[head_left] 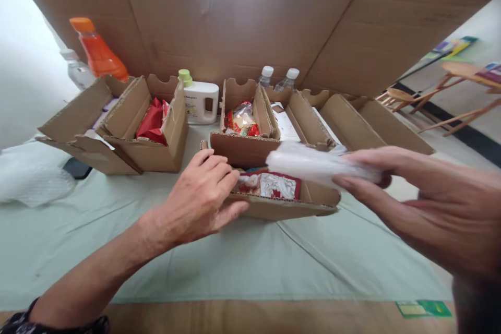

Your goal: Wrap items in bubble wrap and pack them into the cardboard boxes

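Note:
My left hand (203,195) rests at the left end of the front cardboard box (282,209). Its fingers curl over the box's edge, and the thumb lies along the front wall. Inside that box is a red and white printed packet (277,186). Between the thumb and fingers of my right hand (415,193) is a whitish, see-through bundle of plastic wrap (305,163), smeared by motion. The bundle hangs over the box's right half and hides part of it; whether it touches the box I cannot tell.
Behind stand several open cardboard boxes, one with a red packet (153,121), another with a snack bag (242,119). A white jug (201,102), an orange bottle (99,52) and clear bottles (287,81) stand near a tall cardboard panel (242,21). Bubble wrap (35,172) lies left.

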A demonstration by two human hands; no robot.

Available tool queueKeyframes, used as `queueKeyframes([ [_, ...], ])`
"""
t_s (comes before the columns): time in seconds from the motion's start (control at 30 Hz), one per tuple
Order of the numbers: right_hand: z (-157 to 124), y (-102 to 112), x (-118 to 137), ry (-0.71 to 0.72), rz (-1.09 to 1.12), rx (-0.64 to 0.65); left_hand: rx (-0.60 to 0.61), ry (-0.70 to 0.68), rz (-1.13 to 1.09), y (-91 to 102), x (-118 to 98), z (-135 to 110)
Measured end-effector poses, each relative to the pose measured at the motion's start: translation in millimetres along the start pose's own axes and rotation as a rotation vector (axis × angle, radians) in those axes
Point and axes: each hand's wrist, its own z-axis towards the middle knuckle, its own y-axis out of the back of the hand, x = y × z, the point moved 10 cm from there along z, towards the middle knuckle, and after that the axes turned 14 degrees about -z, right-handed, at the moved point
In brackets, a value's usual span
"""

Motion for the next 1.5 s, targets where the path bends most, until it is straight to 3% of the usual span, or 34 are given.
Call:
queueKeyframes([
  [0.13,28.5,-44.5,42.5,0.36,-0.072,0.138,-0.026,-0.007,-0.027,-5.1,-0.3,-8.4],
  [0.37,41.3,-130.6,64.1,0.498,-0.209,0.438,-0.027,0.008,-0.041,-6.0,0.5,-9.8],
  [0.53,42.0,-163.1,78.4,0.512,-0.211,0.596,-0.038,0.0,-0.044,-6.3,2.4,-5.9],
  [0.7,34.7,-193.8,76.5,0.457,-0.248,0.722,-0.047,0.012,-0.05,-5.4,5.8,-4.6],
  [0.87,36.6,-201.7,76.5,0.38,-0.182,0.722,-0.045,0.013,-0.052,-5.7,5.9,-4.8],
  [1.0,32.1,-208.3,78.9,0.43,-0.302,0.843,-0.038,0.006,-0.04,-6.1,5.0,-5.5],
  [1.13,32.7,-198.7,81.9,0.473,-0.392,0.933,-0.036,0.019,-0.014,-6.3,6.1,-4.4],
  [1.23,44.7,-166.7,70.5,0.417,-0.517,0.856,-0.021,0.02,0.016,-7.1,6.2,-1.7],
  [1.3,52.2,-129.4,52.7,0.319,-0.563,0.704,-0.014,0.026,0.033,-5.6,6.3,-1.4],
  [1.37,48.4,-82.1,31.7,0.229,-0.503,0.475,-0.058,0.043,0.023,2.4,6.7,-6.2],
  [1.43,26.9,-37.1,3.0,0.11,-0.356,0.245,-0.179,0.105,-0.017,17.1,11.6,-20.8],
  [1.5,-10.2,-15.8,-36.5,-0.101,-0.235,0.141,-0.325,0.247,-0.093,28.6,26.3,-47.3],
])
